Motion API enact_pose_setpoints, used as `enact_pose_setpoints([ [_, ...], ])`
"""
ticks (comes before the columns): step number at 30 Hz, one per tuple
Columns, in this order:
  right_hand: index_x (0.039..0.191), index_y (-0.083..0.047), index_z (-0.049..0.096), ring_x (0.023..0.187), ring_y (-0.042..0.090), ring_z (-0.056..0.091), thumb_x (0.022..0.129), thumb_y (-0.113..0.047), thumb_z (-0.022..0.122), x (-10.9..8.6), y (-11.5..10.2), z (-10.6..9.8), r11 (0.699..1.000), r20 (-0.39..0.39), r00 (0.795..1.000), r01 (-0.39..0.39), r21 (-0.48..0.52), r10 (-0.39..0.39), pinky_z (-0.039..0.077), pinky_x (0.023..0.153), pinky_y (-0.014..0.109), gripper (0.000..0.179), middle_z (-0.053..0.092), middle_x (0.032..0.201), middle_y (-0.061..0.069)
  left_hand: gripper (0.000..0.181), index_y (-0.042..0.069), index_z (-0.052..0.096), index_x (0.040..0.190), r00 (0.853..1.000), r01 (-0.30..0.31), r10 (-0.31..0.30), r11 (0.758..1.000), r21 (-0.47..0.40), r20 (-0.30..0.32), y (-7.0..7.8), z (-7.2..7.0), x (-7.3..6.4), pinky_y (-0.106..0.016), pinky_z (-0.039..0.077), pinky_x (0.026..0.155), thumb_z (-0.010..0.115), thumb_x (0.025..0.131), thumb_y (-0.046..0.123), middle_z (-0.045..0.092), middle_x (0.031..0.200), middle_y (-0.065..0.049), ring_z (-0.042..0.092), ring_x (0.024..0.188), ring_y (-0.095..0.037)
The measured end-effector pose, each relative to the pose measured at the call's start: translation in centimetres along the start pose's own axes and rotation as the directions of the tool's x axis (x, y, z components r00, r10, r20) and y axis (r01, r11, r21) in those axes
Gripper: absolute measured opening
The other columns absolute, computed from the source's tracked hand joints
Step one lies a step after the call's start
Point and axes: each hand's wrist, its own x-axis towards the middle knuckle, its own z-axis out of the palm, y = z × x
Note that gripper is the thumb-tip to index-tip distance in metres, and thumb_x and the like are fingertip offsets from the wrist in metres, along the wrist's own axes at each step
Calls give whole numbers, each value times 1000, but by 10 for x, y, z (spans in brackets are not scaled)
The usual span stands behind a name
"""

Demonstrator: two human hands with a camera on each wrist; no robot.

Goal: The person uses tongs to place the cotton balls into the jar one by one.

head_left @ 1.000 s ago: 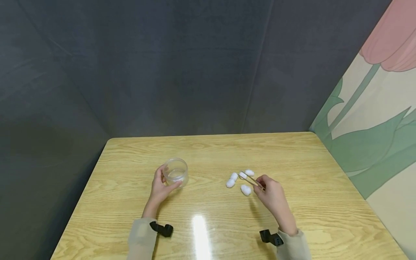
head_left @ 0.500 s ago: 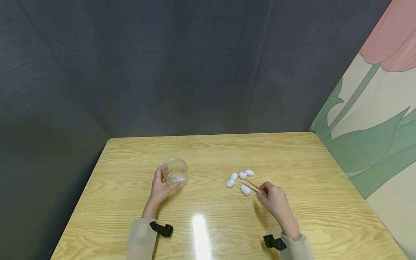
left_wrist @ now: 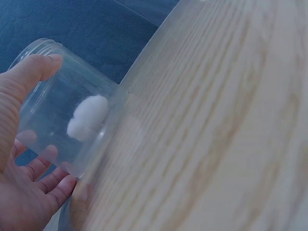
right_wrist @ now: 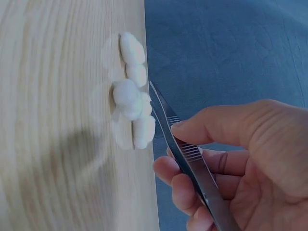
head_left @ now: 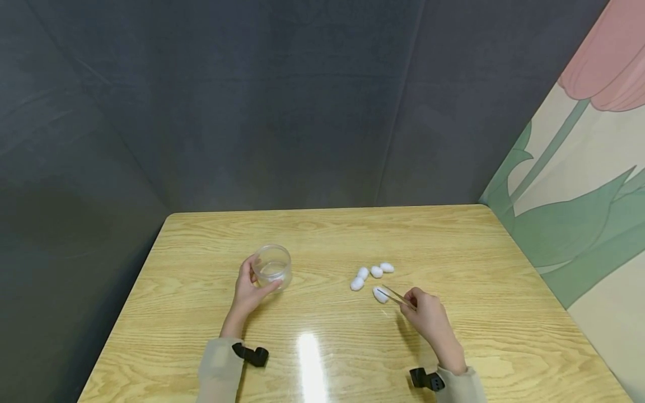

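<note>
My left hand (head_left: 252, 291) holds a clear round plastic jar (head_left: 272, 263) upright on the table, thumb on one side and fingers round the other. Through the jar's wall in the left wrist view, a white cotton ball (left_wrist: 88, 118) shows inside. Metal tweezers (right_wrist: 187, 156) are pinched between the thumb and fingers of my right hand (head_left: 427, 314). Their tips stand slightly apart, at the nearest cotton ball (head_left: 380, 295) in the head view; whether they touch it I cannot tell. Several more cotton balls (head_left: 376, 272) lie just beyond in a loose cluster.
The wood-grain table (head_left: 322, 235) ends at a dark curtain (head_left: 302, 112) along the back and left. A flower-patterned wall (head_left: 579, 224) borders the right side. Glare (head_left: 312, 364) shows near the front. Black straps with small cameras (head_left: 250, 355) sit on both wrists.
My right hand has drawn back toward me with the tweezers, their tips shifting from the far cotton balls to the nearest one. The left hand and the jar have stayed put.
</note>
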Motion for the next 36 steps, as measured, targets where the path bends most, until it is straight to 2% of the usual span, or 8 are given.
enact_pose_setpoints([
  [21, 77, 1, 58, 49, 12, 41, 80, 2, 63, -4, 2, 3, 1000, 53, 998, -23, -21, 25, 35, 44, 24, 6, 50, 59, 1, 88, 4, 31, 140, 1000, -13, 13, 1000, -1, -5, -1, 0, 0, -47, 34, 98, 83, 69, 8, 37, 138, -18, 39, 123, -33],
  [36, 71, -3, 58, 46, 10, 38, 77, 5, 65, -4, 2, 9, 993, -37, 997, 59, -105, -63, 32, 41, 24, 13, 52, 57, 1, 87, 4, 32, 140, 1000, -16, 15, 1000, -3, -13, 0, 1, 0, -47, 34, 99, 82, 69, 9, 38, 137, -18, 40, 123, -33],
])
